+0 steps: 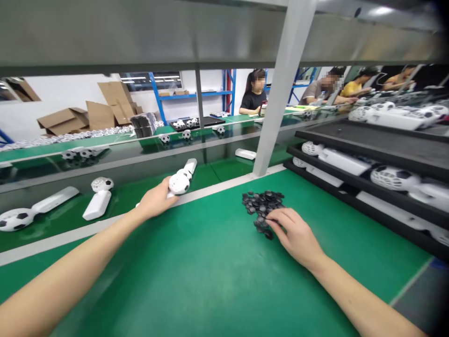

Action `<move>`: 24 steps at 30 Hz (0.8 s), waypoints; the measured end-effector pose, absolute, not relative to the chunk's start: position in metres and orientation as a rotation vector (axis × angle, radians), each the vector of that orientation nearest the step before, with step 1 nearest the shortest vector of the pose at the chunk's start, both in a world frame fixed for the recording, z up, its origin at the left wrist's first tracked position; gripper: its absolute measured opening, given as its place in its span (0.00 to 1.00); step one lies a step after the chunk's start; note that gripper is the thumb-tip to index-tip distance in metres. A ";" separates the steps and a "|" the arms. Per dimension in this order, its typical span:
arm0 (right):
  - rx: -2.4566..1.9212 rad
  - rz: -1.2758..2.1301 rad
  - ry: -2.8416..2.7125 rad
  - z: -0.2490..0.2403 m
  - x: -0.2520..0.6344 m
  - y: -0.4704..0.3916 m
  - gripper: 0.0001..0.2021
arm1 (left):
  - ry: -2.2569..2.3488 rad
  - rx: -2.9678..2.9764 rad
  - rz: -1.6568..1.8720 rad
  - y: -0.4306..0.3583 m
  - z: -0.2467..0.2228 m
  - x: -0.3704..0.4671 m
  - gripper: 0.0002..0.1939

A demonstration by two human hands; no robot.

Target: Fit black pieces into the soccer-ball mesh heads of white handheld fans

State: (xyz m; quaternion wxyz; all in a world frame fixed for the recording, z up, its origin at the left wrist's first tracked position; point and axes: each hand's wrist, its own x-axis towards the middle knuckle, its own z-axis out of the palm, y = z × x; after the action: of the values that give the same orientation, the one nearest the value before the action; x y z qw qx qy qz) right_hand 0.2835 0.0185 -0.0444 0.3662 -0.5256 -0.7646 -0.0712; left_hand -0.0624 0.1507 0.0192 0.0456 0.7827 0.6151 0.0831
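Note:
My left hand (157, 199) is closed around a white football-shaped handheld device (179, 183), at the near edge of the conveyor. A white handle (190, 165) shows just beyond the ball; I cannot tell whether it belongs to the same piece. My right hand (296, 236) reaches into a pile of small black flat pieces (263, 202) on the green work surface (210, 271). Its thumb and forefinger are pinched on one of these pieces at the pile's right side, partly hidden by the fingertips.
More football-headed devices (98, 203) lie on the green conveyor (217, 173). A grey post (280, 93) rises beyond the pile. Stacked black trays (315, 175) holding devices stand at the right. Several people (254, 93) sit across the line; cardboard boxes (66, 120) are at the back left.

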 end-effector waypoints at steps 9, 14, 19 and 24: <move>-1.308 -0.101 -1.957 -0.043 0.280 0.016 0.05 | 1.280 2.548 0.074 0.013 0.006 -0.002 0.35; -1.385 0.369 -1.782 -0.028 0.259 -0.004 0.03 | 1.239 2.411 0.108 0.001 0.005 0.011 0.41; -1.172 0.673 -1.860 -0.016 0.220 -0.034 0.02 | 1.259 2.434 0.219 0.000 0.002 0.019 0.37; -1.128 0.734 -1.807 -0.025 0.201 -0.037 0.02 | 1.250 2.390 0.287 -0.001 0.003 0.024 0.31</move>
State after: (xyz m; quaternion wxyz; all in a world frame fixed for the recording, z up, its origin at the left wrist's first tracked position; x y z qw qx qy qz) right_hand 0.2009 -0.0373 -0.0251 0.4299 -0.4520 -0.7241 0.2943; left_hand 0.0238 -0.0006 0.0031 0.2129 0.8609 0.4504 0.1033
